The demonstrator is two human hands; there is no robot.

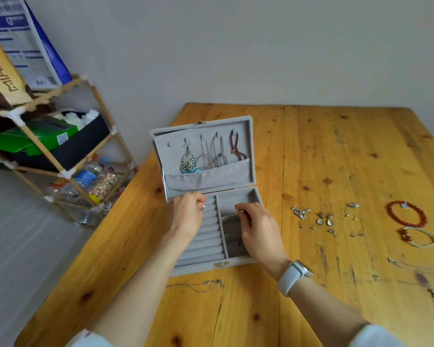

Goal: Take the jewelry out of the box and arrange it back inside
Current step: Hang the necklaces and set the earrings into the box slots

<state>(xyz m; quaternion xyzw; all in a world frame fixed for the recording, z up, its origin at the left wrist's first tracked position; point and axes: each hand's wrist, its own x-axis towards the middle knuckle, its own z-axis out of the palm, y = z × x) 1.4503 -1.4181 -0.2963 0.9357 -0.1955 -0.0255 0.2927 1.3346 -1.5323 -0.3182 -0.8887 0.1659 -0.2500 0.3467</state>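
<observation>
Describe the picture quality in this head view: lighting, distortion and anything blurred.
Head view: soft, even daylight, only faint shadows inside the jewelry box; wide-angle lens bends the table edges and the shelf; small earrings look soft; the necklace at the right edge is smeared; both hands stay fairly sharp.

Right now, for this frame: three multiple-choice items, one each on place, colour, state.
1. Where does the red beaded bracelet lie?
A. In the grey velvet jewelry box
B. On the wooden table, right of the box
C. On the shelf

2. What colour is the wristband on the right arm?
A. Black
B. Green
C. Pale grey

3. What state is the box lid in?
A. Open, upright
B. Shut
C. Detached, flat

Answers: 1 B, it rests on bare wood far right; 2 C, the strap shows pale grey; 3 A, necklaces hang inside the raised lid.
</observation>
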